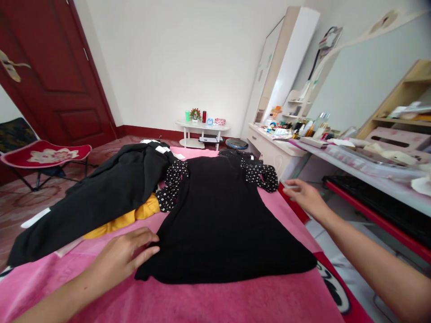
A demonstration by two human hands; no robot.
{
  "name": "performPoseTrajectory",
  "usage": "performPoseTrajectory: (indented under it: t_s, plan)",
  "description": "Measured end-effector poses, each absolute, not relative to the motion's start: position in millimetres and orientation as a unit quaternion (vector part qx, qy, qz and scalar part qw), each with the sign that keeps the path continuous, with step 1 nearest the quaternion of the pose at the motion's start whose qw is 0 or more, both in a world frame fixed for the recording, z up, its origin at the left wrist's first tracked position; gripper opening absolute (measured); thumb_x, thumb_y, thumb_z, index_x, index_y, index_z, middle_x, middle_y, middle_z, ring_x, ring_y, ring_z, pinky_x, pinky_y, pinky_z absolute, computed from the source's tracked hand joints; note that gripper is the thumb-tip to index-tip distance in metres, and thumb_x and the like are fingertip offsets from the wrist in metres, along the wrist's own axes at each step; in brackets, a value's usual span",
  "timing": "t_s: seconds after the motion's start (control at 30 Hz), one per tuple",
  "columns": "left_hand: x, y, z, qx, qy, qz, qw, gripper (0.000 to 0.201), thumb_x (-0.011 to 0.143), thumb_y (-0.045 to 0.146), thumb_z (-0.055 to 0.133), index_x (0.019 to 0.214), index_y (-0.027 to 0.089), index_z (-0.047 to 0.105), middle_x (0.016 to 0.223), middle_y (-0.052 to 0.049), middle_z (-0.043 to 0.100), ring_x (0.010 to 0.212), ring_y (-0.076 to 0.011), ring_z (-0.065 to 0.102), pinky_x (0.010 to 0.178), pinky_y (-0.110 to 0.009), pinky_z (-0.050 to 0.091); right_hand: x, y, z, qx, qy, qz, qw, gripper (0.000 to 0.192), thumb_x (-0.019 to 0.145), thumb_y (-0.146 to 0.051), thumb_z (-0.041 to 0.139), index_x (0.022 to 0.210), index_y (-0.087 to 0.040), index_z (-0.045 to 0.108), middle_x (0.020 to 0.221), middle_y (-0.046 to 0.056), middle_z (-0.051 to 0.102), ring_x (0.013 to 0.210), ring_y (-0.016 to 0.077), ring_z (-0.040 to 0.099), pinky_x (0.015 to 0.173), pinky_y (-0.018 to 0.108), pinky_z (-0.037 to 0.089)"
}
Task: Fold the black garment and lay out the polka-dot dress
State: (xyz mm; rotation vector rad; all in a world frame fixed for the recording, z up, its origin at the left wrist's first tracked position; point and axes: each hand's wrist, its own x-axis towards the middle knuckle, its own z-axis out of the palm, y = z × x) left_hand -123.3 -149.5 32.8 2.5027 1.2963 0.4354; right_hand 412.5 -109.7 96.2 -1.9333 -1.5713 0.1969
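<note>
A black top (222,224) lies spread on a pink blanket (188,300), its hem toward me. Its short sleeves, the left one (171,184) and the right one (264,175), are black with white dots. My left hand (134,249) is at the top's lower left edge, fingertips touching the cloth, with thumb and fingers apart. Off the top's right side, my right hand (303,195) hovers near the right sleeve, fingers loosely apart and nothing visible in them. Left of the top lies a dark garment (101,193), partly over a yellow cloth (134,215).
A dressing table (272,141) and a desk (363,159) crowded with bottles and boxes stand along the right. A small white table (202,125) holds several items by the far wall. At left are a red folding chair (50,152) and a red door (50,67).
</note>
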Motion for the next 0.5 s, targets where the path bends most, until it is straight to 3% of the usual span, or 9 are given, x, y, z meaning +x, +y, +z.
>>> performPoseTrajectory:
  t_s: [0.07, 0.13, 0.3, 0.5]
  plan:
    - [-125, -162, 36, 0.87, 0.451, 0.133, 0.147, 0.028, 0.085, 0.047, 0.053, 0.099, 0.027, 0.066, 0.101, -0.002, 0.068, 0.092, -0.0201, 0.065, 0.081, -0.027, 0.053, 412, -132, 69, -0.731, -0.636, 0.126, 0.213, 0.028, 0.072, -0.035, 0.059, 0.092, -0.018, 0.067, 0.096, 0.008, 0.07, 0.088, 0.0245, 0.065, 0.085, 0.037, 0.049]
    - [-126, -172, 36, 0.875, 0.446, 0.123, 0.142, 0.033, 0.076, 0.05, 0.062, 0.102, 0.03, 0.065, 0.105, -0.002, 0.067, 0.095, -0.0219, 0.064, 0.083, -0.028, 0.053, 415, -155, 45, -0.724, -0.652, 0.157, 0.163, 0.027, 0.069, -0.034, 0.061, 0.091, -0.02, 0.069, 0.096, 0.007, 0.071, 0.089, 0.025, 0.066, 0.085, 0.036, 0.05]
    - [-128, -178, 22, 0.862, 0.469, 0.141, 0.134, 0.037, 0.074, 0.029, 0.059, 0.11, 0.034, 0.062, 0.114, 0.001, 0.065, 0.1, -0.0235, 0.063, 0.088, -0.033, 0.053, 424, -194, 26, -0.714, -0.643, 0.201, 0.192, 0.038, 0.07, -0.033, 0.057, 0.106, -0.023, 0.067, 0.105, 0.007, 0.07, 0.096, 0.0263, 0.065, 0.086, 0.036, 0.051]
    - [-126, -169, 13, 0.828, 0.513, 0.166, 0.154, 0.047, 0.068, 0.009, 0.043, 0.107, 0.025, 0.062, 0.108, -0.001, 0.066, 0.095, -0.0201, 0.064, 0.086, -0.031, 0.051, 414, -217, 41, -0.605, -0.714, 0.27, 0.229, 0.044, 0.078, -0.038, 0.06, 0.119, -0.025, 0.062, 0.126, 0.009, 0.059, 0.112, 0.0271, 0.057, 0.097, 0.035, 0.046]
